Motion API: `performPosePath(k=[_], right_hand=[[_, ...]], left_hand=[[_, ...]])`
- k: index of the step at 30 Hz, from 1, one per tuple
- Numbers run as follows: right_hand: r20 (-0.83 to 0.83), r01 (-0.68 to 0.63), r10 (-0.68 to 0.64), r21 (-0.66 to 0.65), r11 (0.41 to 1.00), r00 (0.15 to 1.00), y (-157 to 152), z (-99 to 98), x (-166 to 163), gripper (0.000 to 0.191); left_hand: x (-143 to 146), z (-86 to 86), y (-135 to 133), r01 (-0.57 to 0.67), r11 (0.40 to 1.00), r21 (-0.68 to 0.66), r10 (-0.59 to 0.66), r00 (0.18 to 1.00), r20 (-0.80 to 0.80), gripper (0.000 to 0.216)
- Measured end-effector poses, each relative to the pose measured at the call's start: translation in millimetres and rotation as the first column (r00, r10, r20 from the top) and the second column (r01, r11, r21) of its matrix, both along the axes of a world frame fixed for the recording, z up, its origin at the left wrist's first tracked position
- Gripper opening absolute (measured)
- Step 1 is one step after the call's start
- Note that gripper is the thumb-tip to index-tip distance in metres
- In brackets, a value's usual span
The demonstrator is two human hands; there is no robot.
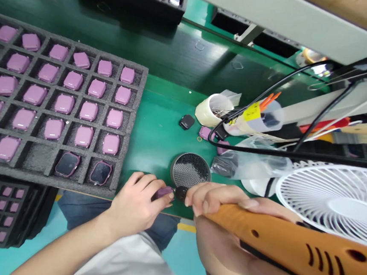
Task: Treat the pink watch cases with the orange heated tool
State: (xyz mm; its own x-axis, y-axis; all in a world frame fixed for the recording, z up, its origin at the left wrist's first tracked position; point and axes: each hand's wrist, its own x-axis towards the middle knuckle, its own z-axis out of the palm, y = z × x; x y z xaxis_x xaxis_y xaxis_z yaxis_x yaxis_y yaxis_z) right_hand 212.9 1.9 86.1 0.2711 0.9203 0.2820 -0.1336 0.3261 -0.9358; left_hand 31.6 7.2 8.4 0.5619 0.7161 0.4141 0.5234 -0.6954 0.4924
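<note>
My left hand (141,203) pinches a purple watch case (164,192) at the front edge of the green bench. Wrapped in my right hand (222,196) is an orange electric screwdriver (269,232), its black nose (181,193) pointing left at the case. Whether the bit touches the case is too small to tell. Just behind both hands sits a round dish (189,170) with small dark bits, probably screws, on a perforated surface. To the left, a grey foam tray (39,160) holds rows of purple watch cases (65,103); two in its front row show dark screens (101,172).
Loose watch parts (187,121) lie behind the dish. A cream cup (211,109) and a clear cup with orange-handled tools (265,113) lean near black cables (300,153). A white fan (347,209) stands at right. Stacked trays (10,208) sit lower left.
</note>
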Motion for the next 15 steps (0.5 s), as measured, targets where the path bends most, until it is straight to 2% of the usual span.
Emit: performPosePath(k=[2, 5, 9, 15], right_hand=[[-0.016, -0.026, 0.026, -0.014, 1.0, 1.0, 1, -1.3, 0, 0.058], [-0.015, -0.084, 0.084, 0.042, 0.996, 0.996, 4, -4.2, 4, 0.057], [0.003, -0.097, 0.097, 0.046, 0.994, 0.995, 6, -7.6, 8, 0.05], [0.0, -0.223, 0.226, 0.141, 0.964, 0.974, 19, -15.5, 7, 0.057]], left_hand=[[1, 0.5, 0, -0.014, 1.0, 0.01, 0.014, 1.0, 0.006, 0.014], [2, 1.6, 0, -0.027, 0.999, 0.021, 0.027, 1.0, 0.016, 0.013], [2, 2.4, 1, -0.031, 0.999, 0.028, 0.03, 0.999, 0.025, 0.011], [2, -0.5, 1, -0.03, 0.999, 0.011, 0.03, 0.999, 0.022, 0.009]])
